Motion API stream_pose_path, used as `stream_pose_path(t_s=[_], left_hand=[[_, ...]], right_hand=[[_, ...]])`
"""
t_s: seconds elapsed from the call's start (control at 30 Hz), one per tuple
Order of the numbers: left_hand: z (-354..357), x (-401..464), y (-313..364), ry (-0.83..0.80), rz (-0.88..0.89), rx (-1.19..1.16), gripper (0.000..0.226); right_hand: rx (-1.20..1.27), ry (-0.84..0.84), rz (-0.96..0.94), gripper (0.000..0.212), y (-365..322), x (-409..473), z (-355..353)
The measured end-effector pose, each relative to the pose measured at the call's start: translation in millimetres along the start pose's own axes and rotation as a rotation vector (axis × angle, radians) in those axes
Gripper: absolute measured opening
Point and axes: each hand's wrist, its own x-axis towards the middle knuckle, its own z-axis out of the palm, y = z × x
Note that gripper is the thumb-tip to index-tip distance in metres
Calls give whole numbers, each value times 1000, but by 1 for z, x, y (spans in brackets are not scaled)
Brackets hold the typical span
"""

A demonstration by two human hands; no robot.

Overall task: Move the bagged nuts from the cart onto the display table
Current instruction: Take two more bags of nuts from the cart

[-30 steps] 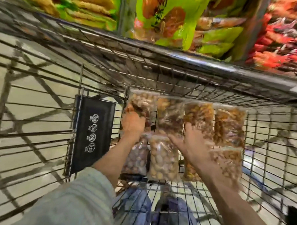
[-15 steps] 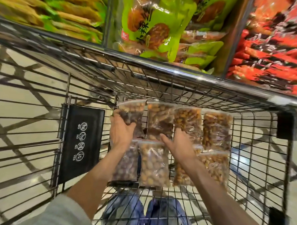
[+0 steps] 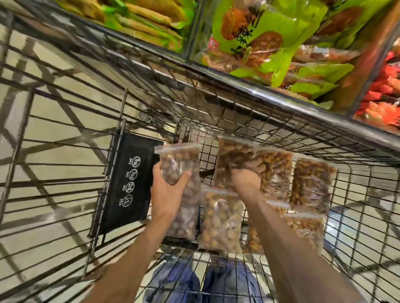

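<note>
Clear zip bags of brown nuts lie in the wire cart (image 3: 254, 103). The left hand (image 3: 167, 195) grips one bag of dark nuts (image 3: 179, 163), now lifted off the far-left spot it lay in half a second ago. The right hand (image 3: 245, 182) has curled onto the neighbouring bag (image 3: 234, 157), tilting it up.
</note>
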Motion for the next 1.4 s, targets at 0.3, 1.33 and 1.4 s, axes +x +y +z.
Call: stream_pose_path(t_s=[0.3,1.33,1.4], left_hand=[[-6,5,-12,0,-36,64,65],[-93,-255,121,-551,332,173,92],[-83,-280,131,-626,390,209,111]], right_hand=[[566,-137,51,44,-2,18,19],[1533,295,-196,94,193,-354,31],[1630,337,-173,87,217,-375,41]])
